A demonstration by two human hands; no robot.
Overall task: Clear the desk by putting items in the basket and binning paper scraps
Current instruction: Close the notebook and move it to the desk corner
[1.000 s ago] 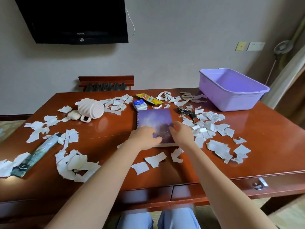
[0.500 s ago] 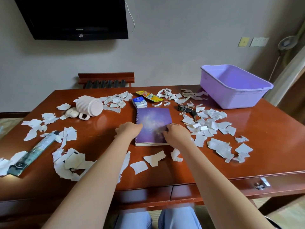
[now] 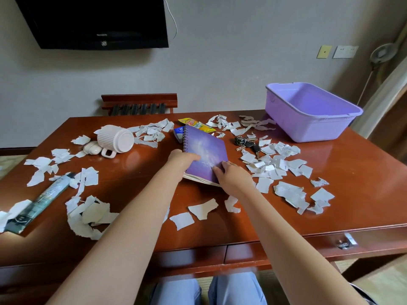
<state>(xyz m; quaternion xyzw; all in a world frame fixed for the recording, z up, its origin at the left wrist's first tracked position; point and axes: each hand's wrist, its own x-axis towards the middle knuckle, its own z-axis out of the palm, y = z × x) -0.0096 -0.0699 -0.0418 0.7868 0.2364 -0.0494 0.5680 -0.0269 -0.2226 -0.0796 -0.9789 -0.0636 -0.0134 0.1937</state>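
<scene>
A purple spiral notebook (image 3: 204, 150) is tilted up off the desk at its far end. My left hand (image 3: 182, 160) grips its left edge near the spiral. My right hand (image 3: 231, 175) holds its near right corner, fingers on the cover. The lilac plastic basket (image 3: 308, 126) stands empty at the far right of the desk. White paper scraps (image 3: 277, 164) lie scattered across the whole desk top.
A white ribbed mug (image 3: 115, 139) lies on its side beside an earbud case (image 3: 91, 148). Keys (image 3: 246, 144), a yellow snack packet (image 3: 196, 124), a blue tissue pack (image 3: 178, 133) and a long dark tube (image 3: 37, 201) also lie on the brown desk (image 3: 352, 194).
The notebook lay flat a second ago; now both hands have taken its edges and raised it, far end up. My left hand shifted from the cover to the spiral side.
</scene>
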